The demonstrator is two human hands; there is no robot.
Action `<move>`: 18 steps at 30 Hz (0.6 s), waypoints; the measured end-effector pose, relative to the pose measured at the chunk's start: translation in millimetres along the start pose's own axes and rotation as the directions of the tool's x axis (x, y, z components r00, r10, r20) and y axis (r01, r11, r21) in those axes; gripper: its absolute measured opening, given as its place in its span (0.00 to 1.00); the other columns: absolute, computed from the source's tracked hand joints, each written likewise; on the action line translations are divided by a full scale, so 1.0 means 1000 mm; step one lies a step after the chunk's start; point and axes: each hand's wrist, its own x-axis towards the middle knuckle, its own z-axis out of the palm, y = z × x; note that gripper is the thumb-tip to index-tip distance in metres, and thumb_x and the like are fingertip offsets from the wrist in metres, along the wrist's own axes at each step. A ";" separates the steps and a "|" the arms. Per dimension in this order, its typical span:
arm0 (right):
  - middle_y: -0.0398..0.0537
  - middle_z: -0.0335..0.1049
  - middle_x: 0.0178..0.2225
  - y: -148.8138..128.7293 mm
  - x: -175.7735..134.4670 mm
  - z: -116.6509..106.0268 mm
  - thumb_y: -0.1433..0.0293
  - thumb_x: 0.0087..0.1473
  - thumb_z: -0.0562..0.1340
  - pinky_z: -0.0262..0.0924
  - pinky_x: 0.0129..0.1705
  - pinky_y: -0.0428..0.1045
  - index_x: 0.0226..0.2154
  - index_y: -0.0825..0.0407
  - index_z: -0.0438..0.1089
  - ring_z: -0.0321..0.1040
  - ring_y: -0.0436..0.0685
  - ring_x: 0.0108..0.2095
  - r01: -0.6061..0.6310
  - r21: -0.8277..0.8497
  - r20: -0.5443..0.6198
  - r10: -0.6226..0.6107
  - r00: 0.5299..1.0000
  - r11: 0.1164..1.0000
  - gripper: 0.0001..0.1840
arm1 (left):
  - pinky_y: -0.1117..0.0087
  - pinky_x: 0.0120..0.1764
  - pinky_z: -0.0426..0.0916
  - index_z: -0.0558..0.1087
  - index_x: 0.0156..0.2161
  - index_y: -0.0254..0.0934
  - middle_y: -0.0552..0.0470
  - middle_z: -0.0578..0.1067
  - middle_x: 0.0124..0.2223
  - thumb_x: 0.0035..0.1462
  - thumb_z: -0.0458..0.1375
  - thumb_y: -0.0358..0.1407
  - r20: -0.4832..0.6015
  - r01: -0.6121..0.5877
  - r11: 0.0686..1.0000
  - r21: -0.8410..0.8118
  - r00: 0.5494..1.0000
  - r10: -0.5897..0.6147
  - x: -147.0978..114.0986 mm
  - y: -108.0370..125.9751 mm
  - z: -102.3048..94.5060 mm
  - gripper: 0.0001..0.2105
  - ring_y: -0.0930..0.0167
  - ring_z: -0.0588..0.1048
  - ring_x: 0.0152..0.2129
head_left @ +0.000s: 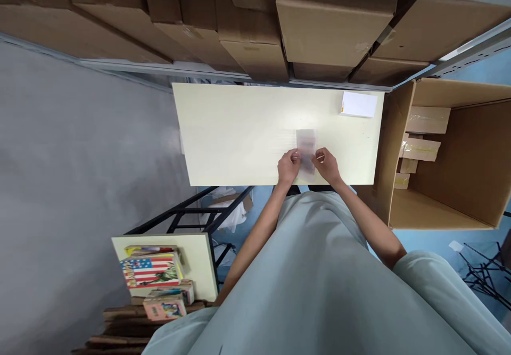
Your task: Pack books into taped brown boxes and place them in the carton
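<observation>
Pinch at 2 edges: translucent sleeve (pixel 306 141)

Left hand (pixel 289 166): thumb and fingers (pixel 294 154) drawn narrow on the sleeve's left edge. Right hand (pixel 328 166): same narrow pinch at the right edge. Sleeve sits between the 2 sets of fingers, upper part running out beyond them, lower part reaching back toward the bench's near edge. Can't tell whether it lies flat on the bench (pixel 239 131) or is slightly lifted; print on it too blurred to read.

White box (pixel 358 104) on the bench, beyond and right of the right fingers, near the far right corner. Open carton (pixel 443 212) well right of the right fingers, just past the bench end, taped flaps inside. Closed cartons (pixel 335 30) on a shelf beyond both sets of fingers, past the far edge. Well left of the left fingers and nearer the body: side table (pixel 202 262) with books (pixel 154 270) in 2 piles, 1 showing a US flag cover.
</observation>
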 end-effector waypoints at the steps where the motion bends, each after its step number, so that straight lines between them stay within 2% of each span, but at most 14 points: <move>1: 0.45 0.78 0.38 -0.004 -0.002 0.001 0.58 0.60 0.64 0.69 0.41 0.52 0.37 0.46 0.65 0.75 0.56 0.34 0.005 -0.008 0.006 -0.005 1.000 1.000 0.11 | 0.58 0.54 0.78 0.80 0.53 0.39 0.47 0.86 0.47 0.61 0.63 0.28 0.027 0.005 0.999 -0.036 1.000 -0.004 0.001 0.000 -0.004 0.16 0.64 0.84 0.40; 6: 0.44 0.79 0.39 -0.016 -0.007 0.009 0.58 0.60 0.64 0.69 0.41 0.52 0.38 0.46 0.66 0.76 0.56 0.34 0.023 -0.047 0.006 -0.023 1.000 0.999 0.10 | 0.57 0.57 0.78 0.80 0.50 0.39 0.44 0.85 0.51 0.64 0.64 0.33 0.190 -0.007 0.986 -0.169 0.981 0.040 -0.001 -0.003 -0.026 0.11 0.63 0.84 0.48; 11: 0.46 0.79 0.40 -0.008 -0.002 0.009 0.59 0.62 0.63 0.67 0.41 0.51 0.38 0.46 0.66 0.76 0.56 0.35 -0.003 -0.126 -0.024 0.000 1.000 0.992 0.09 | 0.55 0.56 0.78 0.79 0.56 0.40 0.42 0.82 0.59 0.65 0.63 0.36 0.313 -0.033 0.993 -0.115 0.947 0.068 -0.005 -0.017 -0.033 0.16 0.61 0.83 0.49; 13: 0.48 0.80 0.43 -0.006 -0.001 0.005 0.61 0.64 0.62 0.67 0.43 0.50 0.40 0.47 0.67 0.77 0.57 0.38 -0.062 -0.214 -0.030 0.057 0.998 0.975 0.08 | 0.53 0.60 0.76 0.77 0.61 0.38 0.40 0.78 0.64 0.65 0.62 0.34 0.391 -0.062 0.996 -0.065 0.917 0.082 -0.005 -0.021 -0.030 0.20 0.60 0.81 0.55; 15: 0.51 0.80 0.46 -0.009 -0.002 0.002 0.63 0.66 0.60 0.67 0.47 0.49 0.42 0.48 0.68 0.78 0.57 0.43 -0.148 -0.330 -0.042 0.143 0.989 0.932 0.06 | 0.52 0.66 0.71 0.73 0.66 0.36 0.37 0.71 0.71 0.64 0.60 0.33 0.475 -0.114 0.993 0.005 0.875 0.098 -0.003 -0.020 -0.029 0.25 0.58 0.75 0.64; 16: 0.51 0.80 0.47 -0.013 -0.003 0.000 0.65 0.67 0.59 0.66 0.48 0.49 0.42 0.48 0.68 0.78 0.56 0.46 -0.191 -0.387 -0.049 0.186 0.981 0.902 0.05 | 0.51 0.68 0.68 0.71 0.67 0.35 0.37 0.69 0.72 0.64 0.59 0.33 0.518 -0.143 0.988 0.056 0.850 0.094 -0.002 -0.016 -0.030 0.26 0.58 0.71 0.68; 18: 0.52 0.80 0.44 -0.024 -0.007 -0.003 0.68 0.65 0.59 0.66 0.47 0.49 0.39 0.49 0.68 0.79 0.58 0.47 -0.220 -0.424 -0.074 0.208 0.975 0.878 0.03 | 0.50 0.69 0.66 0.73 0.65 0.33 0.36 0.72 0.70 0.63 0.60 0.35 0.555 -0.207 0.975 0.084 0.822 0.127 -0.001 -0.004 -0.036 0.26 0.56 0.71 0.67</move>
